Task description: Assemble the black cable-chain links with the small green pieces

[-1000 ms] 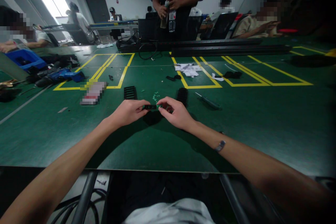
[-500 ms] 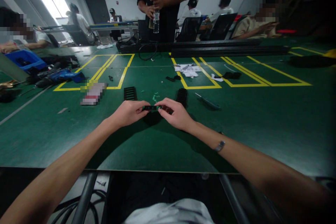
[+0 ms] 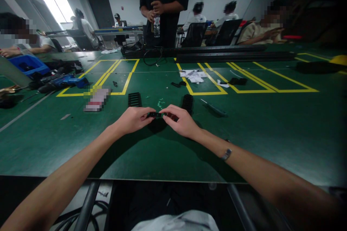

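Note:
Between my two hands, just above the table, is a small black part [image 3: 155, 114] with round spots along its side. My left hand [image 3: 135, 120] pinches its left end between thumb and fingers. At its right end, the thumb and index finger of my right hand [image 3: 181, 121] close on something small and greenish that is too tiny to name. A slotted black piece [image 3: 134, 99] lies beyond my left hand. Another black slotted piece [image 3: 187, 103] lies behind my right hand. Small clear bits [image 3: 161, 103] are scattered on the table between them.
A screwdriver [image 3: 214, 108] lies to the right on the green table [image 3: 244, 144]. Crumpled paper [image 3: 193, 75] and black scraps lie farther back. On the left are a pixelated box [image 3: 97, 100], a blue power drill [image 3: 67, 81] and a blue bin [image 3: 28, 65]. Long black bars [image 3: 233, 55] cross the back; a person stands behind.
My hands stay close together and the black part sits slightly lower in view. A small gap now shows between it and my right fingertips. The camera has tilted up a little.

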Motion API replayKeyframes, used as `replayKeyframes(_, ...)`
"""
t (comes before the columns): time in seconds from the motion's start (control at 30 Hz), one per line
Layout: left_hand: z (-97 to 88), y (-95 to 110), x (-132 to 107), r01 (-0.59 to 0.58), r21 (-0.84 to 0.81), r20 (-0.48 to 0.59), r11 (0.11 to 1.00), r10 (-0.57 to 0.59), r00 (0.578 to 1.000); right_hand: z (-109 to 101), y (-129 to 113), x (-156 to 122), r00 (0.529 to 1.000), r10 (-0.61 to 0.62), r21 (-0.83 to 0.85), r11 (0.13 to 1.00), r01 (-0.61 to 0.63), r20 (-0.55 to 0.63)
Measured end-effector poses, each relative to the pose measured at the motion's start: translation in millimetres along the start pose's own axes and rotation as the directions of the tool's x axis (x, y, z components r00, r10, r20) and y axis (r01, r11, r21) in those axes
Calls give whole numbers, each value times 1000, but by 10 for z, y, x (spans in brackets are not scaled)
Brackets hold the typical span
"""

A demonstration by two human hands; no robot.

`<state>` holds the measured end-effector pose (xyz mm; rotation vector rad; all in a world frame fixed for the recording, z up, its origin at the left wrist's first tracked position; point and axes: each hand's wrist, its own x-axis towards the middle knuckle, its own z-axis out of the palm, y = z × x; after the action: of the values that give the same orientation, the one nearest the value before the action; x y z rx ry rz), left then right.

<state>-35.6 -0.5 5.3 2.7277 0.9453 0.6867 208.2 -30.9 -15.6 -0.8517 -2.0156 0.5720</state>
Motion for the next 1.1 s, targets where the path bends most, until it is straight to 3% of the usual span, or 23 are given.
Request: replayKeyframes(1.1,-57,78,20,-33,26,28,999,32,999,0,-39,13,1000,5,-29,1000,-5,-5)
